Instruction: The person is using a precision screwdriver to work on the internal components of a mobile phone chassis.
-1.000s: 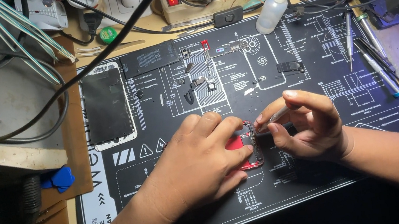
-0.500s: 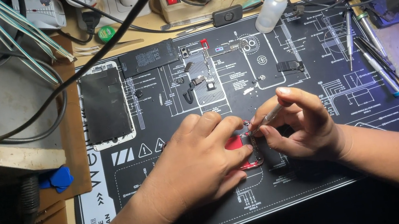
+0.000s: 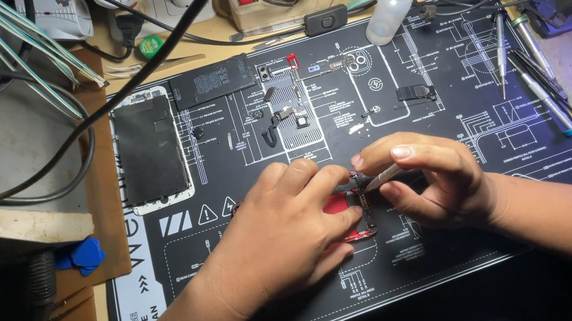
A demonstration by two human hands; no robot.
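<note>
My left hand (image 3: 288, 234) lies over a red phone frame (image 3: 342, 204) on the black printed work mat (image 3: 444, 132) and presses it down, fingertips at its top edge. My right hand (image 3: 428, 178) pinches thin metal tweezers (image 3: 380, 179) whose tip touches a small dark part at the frame's upper edge, right beside my left fingertips. Most of the red frame is hidden under my left hand.
A phone screen (image 3: 150, 150) lies face up at the mat's left, a flat black battery (image 3: 213, 82) and several small phone parts (image 3: 287, 112) behind my hands. A squeeze bottle (image 3: 391, 10) stands at the back, screwdrivers (image 3: 536, 76) lie at right. Cables hang over the left side; blue picks (image 3: 81, 255) lie there.
My right hand has shifted slightly left and lower, bringing the tweezers' tip onto the part at the red frame's edge. My left hand has stayed in place.
</note>
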